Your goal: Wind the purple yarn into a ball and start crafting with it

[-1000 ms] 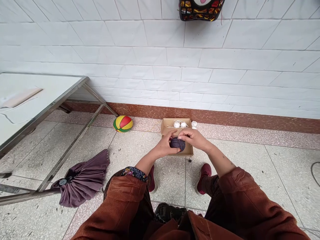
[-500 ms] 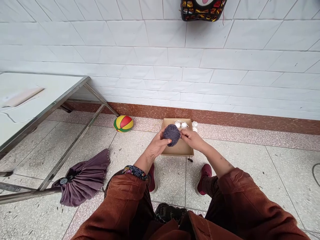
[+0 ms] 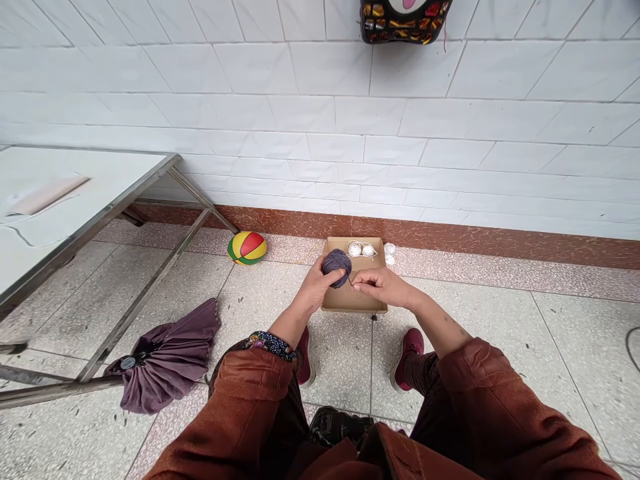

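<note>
My left hand (image 3: 319, 283) is closed around a dark purple-grey ball of yarn (image 3: 337, 267), its thumb across the front. To the right of the ball, my right hand (image 3: 383, 287) pinches a strand of the same yarn (image 3: 351, 281) between thumb and fingers. The short stretch of strand runs from the ball to the fingertips. Below both hands a shallow cardboard box (image 3: 355, 309) rests on the floor. Two small white balls of string (image 3: 361, 249) lie at its back edge, inside it.
More small white balls (image 3: 389, 253) sit just right of the box. A striped ball (image 3: 247, 248) lies by the wall. At left are a metal-framed table (image 3: 125, 180) and a purple folded umbrella (image 3: 170, 360). A black container (image 3: 406, 23) is high up at the wall.
My right hand has moved down and slightly left, drawing the strand around the ball's lower side. The yarn ball has shifted a little to the left and turned in my left hand.
</note>
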`<action>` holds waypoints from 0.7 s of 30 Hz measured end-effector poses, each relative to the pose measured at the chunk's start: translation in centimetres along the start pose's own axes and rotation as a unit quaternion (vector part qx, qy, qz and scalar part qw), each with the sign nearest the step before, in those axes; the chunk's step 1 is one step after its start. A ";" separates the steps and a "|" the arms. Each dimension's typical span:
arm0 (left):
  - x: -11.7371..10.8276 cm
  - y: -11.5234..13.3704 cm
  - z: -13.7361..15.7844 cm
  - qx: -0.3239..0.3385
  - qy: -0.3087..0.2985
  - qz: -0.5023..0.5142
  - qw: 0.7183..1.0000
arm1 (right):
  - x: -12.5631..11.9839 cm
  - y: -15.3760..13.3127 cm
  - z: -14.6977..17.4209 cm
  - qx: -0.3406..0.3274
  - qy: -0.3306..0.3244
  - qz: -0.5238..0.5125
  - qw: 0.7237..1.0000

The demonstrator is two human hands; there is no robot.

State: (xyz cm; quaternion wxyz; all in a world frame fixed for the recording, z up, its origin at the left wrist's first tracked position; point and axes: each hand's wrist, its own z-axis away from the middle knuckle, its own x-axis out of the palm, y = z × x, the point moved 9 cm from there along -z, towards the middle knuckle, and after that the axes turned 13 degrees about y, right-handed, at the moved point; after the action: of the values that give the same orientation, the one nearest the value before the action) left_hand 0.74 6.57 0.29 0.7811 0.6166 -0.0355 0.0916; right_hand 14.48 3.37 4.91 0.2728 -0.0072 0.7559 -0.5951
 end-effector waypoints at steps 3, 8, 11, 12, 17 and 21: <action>0.3 0.3 0.2 0.071 -0.014 -0.136 0.988 | -0.1 -1.0 0.1 -0.007 -0.013 -0.050 0.999; 3.0 0.4 2.7 0.098 -0.166 -0.211 0.958 | -2.6 -0.3 -0.7 -0.016 0.076 -0.030 0.997; 4.5 0.9 4.5 0.064 -0.277 -0.112 0.952 | -3.9 0.7 -1.2 -0.016 0.141 -0.013 0.990; 4.7 1.3 4.9 0.050 -0.300 -0.065 0.950 | -4.2 1.1 -1.3 -0.011 0.155 -0.009 0.988; 4.2 1.3 5.0 -0.070 -0.295 0.111 0.947 | -3.5 3.1 -1.3 0.047 0.156 0.042 0.986; 3.3 1.1 3.8 -0.087 -0.230 0.160 0.956 | -2.6 3.2 -1.2 0.046 0.145 0.097 0.983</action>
State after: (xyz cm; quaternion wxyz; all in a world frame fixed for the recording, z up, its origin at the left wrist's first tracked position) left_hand 4.04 3.47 2.76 0.7775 0.5368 -0.3205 0.0676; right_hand 17.18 6.28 3.26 0.2168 0.1656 0.7561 -0.5948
